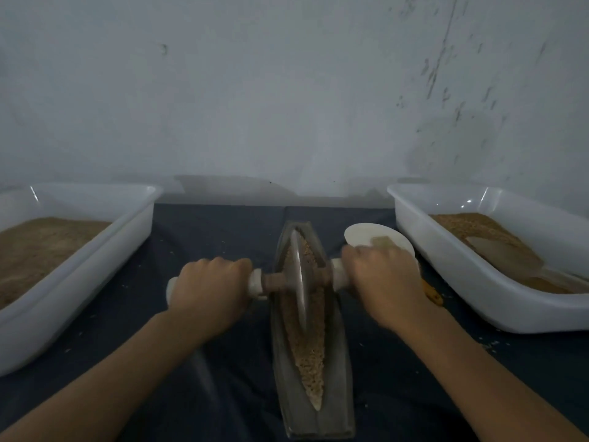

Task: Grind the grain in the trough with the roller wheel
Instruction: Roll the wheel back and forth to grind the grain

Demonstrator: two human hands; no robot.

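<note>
A narrow, boat-shaped grey trough (339,371) lies lengthwise in front of me on a dark cloth. Tan grain (310,355) fills its groove. A thin metal roller wheel (299,279) stands upright in the groove toward the far half, on a brown axle with pale handles at both ends. My left hand (208,290) grips the left handle. My right hand (382,283) grips the right handle and is slightly blurred.
A white plastic tub (79,263) holding fine brown meal stands at the left. A second white tub (471,266) with coarser grain and a scoop stands at the right. A white bowl (373,236) sits behind my right hand. A grey wall rises close behind.
</note>
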